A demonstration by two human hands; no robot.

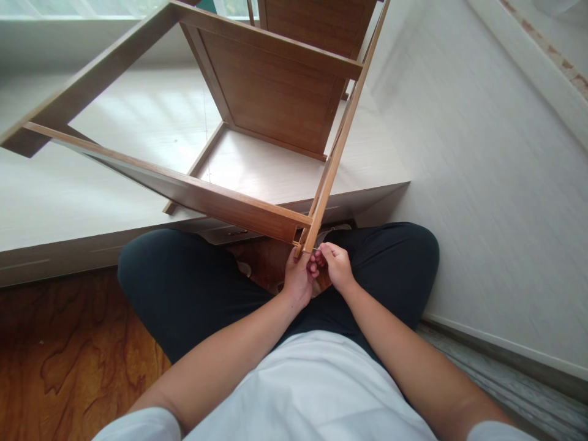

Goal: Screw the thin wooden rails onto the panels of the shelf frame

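A brown wooden furniture frame [337,153] with panels and open sides leans from the white ledge towards my lap. My left hand [298,278] is wrapped round the frame's near lower corner, between my knees. Just right of that corner, my right hand [336,263] is closed in a pinch. A thin, pale, metallic-looking piece [316,248] shows between its fingertips and the wood; it is too small to name. The fingers of both hands nearly meet, and part of the corner is hidden behind them.
A white ledge [151,165] with drawer fronts runs in front of me, below a window [114,7]. Another brown wooden panel [316,24] stands behind the frame. A white wall panel [482,184] rises close on the right. Glossy wooden floor [78,349] lies at left.
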